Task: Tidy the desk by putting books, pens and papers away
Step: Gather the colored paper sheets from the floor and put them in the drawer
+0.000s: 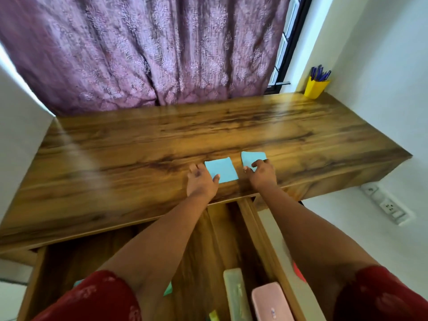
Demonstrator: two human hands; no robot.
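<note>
The purple curtain point(143, 49) hangs behind the wooden counter point(162, 135), which is bare but for two light blue paper squares near its front edge and a yellow cup of pens point(316, 88) at the far right corner. Below me the drawer point(203, 251) stands open, with a pale green case point(236, 295) and a pink case point(269, 302) lying in it. My left hand point(201, 181) rests at the left edge of the left paper point(222, 170), fingers spread and thumb on its near corner, not yet gripping. My right hand point(261, 173) has curled fingers on the near part of the right paper point(252, 158), thumb at its left corner; I cannot tell whether it already pinches the sheet or only presses it. I judge the step is gathering both sheets. To do it well I should slide each toward the front edge so a corner overhangs, pinch there without creasing, stack them, then lower them flat into the drawer.
</note>
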